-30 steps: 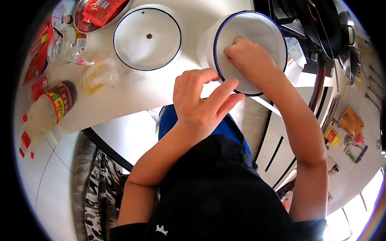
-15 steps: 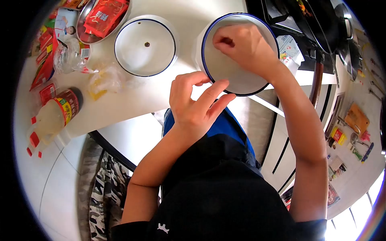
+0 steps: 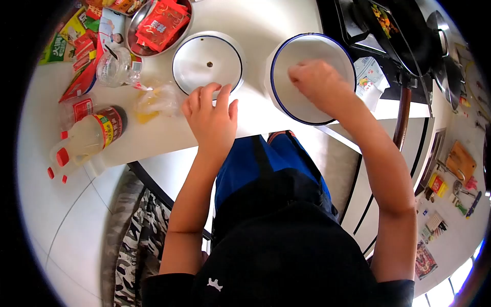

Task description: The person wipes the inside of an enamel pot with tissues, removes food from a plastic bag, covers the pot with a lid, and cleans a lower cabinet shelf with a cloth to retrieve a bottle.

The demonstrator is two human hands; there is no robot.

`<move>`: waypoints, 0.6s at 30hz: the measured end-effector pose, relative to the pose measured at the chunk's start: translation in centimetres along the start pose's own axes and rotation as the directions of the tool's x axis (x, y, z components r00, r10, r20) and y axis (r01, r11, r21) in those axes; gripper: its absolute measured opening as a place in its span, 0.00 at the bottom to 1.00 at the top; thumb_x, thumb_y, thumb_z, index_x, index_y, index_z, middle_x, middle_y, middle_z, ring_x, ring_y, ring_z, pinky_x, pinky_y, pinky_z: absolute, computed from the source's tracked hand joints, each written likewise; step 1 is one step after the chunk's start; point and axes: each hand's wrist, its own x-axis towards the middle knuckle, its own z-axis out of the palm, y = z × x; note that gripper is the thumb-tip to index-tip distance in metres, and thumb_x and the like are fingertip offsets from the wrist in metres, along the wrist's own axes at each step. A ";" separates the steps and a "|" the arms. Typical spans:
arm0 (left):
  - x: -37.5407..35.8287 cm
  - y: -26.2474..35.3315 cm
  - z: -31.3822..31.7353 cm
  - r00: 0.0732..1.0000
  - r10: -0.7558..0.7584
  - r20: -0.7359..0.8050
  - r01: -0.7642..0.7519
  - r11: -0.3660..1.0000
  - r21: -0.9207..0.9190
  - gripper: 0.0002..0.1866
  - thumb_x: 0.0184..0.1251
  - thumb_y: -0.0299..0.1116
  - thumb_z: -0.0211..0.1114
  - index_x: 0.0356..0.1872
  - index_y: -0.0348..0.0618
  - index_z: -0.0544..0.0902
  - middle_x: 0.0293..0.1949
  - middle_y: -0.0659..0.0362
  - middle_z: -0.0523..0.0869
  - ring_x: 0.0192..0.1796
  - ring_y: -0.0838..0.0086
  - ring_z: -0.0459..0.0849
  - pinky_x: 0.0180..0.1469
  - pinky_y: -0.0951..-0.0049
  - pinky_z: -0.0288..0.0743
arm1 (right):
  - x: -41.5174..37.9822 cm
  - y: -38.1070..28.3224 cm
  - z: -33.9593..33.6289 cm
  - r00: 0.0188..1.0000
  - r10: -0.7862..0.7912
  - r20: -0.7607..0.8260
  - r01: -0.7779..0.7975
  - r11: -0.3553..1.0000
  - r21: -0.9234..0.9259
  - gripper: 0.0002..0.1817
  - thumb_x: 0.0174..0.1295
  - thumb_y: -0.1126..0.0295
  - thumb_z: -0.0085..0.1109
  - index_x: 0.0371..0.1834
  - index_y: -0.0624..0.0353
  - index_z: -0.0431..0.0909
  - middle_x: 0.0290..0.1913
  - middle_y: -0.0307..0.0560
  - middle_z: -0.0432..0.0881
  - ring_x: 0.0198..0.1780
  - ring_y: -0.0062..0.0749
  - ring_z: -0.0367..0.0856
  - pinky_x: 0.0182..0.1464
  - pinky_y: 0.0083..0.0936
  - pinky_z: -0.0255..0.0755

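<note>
My right hand (image 3: 322, 87) is inside a deep white enamel pot (image 3: 286, 105) with a dark blue rim, its fingers curled together and smeared by motion. What those fingers hold, if anything, is hidden. My left hand (image 3: 210, 120) reaches over the counter with its fingers apart and holding nothing. Its fingertips are right at the near rim of a shallow, round white enamel piece (image 3: 204, 74) with a blue edge and a brown spot at its centre. Left of that hand lies a thin clear plastic bag (image 3: 158, 102) with something yellow in it.
A metal bowl (image 3: 134, 43) holds red packets (image 3: 162, 25) at the back left. Nearby are a clear plastic container (image 3: 113, 69) and a large bottle (image 3: 99, 132) lying near the counter's left end. On the right, a black pan (image 3: 409, 36) sits on the stove beside a white packet (image 3: 369, 79).
My left hand has moved from the pot's near rim leftward to the shallow enamel piece. My right hand stays in the pot, slightly shifted. The whole view has shifted a little.
</note>
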 end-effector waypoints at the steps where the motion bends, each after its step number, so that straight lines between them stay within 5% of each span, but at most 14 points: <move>1: 0.1 0.0 0.1 1.000 0.004 0.009 -0.004 1.000 -0.001 0.21 0.43 0.32 0.73 0.43 0.51 0.82 0.44 0.65 0.78 0.49 0.64 0.74 0.54 0.58 0.62 | 0.1 -0.4 0.3 1.000 0.007 0.000 -0.007 1.000 -0.022 0.05 0.53 0.76 0.56 0.32 0.57 0.79 0.29 0.50 0.82 0.37 0.43 0.84 0.39 0.33 0.79; 9: 0.0 -1.1 1.3 0.993 0.080 -0.091 -0.079 0.997 0.018 0.15 0.42 0.31 0.72 0.35 0.52 0.82 0.37 0.66 0.79 0.44 0.69 0.75 0.49 0.63 0.62 | -1.5 -0.6 -2.5 0.994 0.090 -0.067 -0.091 0.996 -0.010 0.04 0.53 0.77 0.55 0.31 0.57 0.78 0.28 0.50 0.81 0.35 0.46 0.84 0.37 0.37 0.78; 13: 0.9 -1.3 -0.1 0.997 0.040 -0.064 -0.044 0.996 -0.075 0.09 0.47 0.30 0.70 0.32 0.49 0.82 0.31 0.64 0.81 0.36 0.66 0.76 0.48 0.63 0.63 | -3.1 -1.2 -4.7 0.948 0.180 -0.262 -0.072 0.924 0.375 0.01 0.55 0.75 0.56 0.29 0.57 0.77 0.28 0.52 0.82 0.31 0.49 0.82 0.35 0.37 0.76; 16: 1.2 -1.2 -2.3 0.998 -0.066 0.006 0.066 0.968 -0.242 0.07 0.54 0.29 0.68 0.33 0.45 0.81 0.29 0.61 0.81 0.32 0.69 0.78 0.46 0.67 0.67 | -3.6 -1.3 -4.9 0.913 0.220 -0.344 -0.015 0.860 0.510 0.02 0.55 0.74 0.59 0.30 0.59 0.77 0.31 0.54 0.82 0.34 0.51 0.81 0.37 0.35 0.75; 18: 1.3 -0.9 -4.1 0.963 -0.266 0.044 0.250 0.821 -0.513 0.06 0.57 0.28 0.66 0.35 0.43 0.80 0.29 0.58 0.82 0.33 0.68 0.80 0.46 0.68 0.69 | -3.9 -1.3 -4.9 0.919 0.223 -0.326 -0.010 0.839 0.544 0.03 0.55 0.74 0.59 0.31 0.60 0.77 0.34 0.54 0.82 0.37 0.51 0.81 0.40 0.35 0.75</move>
